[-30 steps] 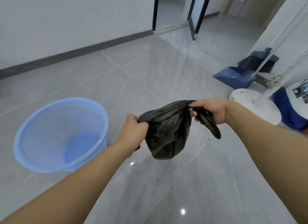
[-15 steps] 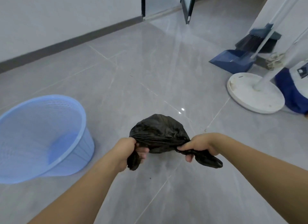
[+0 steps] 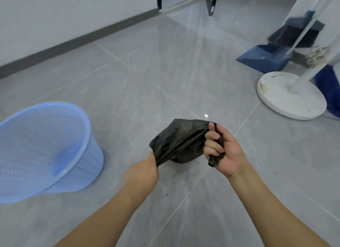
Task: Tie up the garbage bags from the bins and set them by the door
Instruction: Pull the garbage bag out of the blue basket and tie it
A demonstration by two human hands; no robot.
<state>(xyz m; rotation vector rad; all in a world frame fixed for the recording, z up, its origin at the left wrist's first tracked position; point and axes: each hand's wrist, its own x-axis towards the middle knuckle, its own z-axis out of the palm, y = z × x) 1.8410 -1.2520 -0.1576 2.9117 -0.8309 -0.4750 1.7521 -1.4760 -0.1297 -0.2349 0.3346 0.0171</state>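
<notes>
While both hands (image 3: pixel 140 175) (image 3: pixel 223 151) still grip the garbage bag (image 3: pixel 179 142), the right has turned palm-up.

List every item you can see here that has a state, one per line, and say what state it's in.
garbage bag: out of the bin, held off the floor, no knot visible
left hand: grip closed on one end of the bag
right hand: grip closed on the other end
blue bin: upright, no liner, empty
door: open
dustpan: resting on the floor
broom: standing behind the dustpan
</notes>
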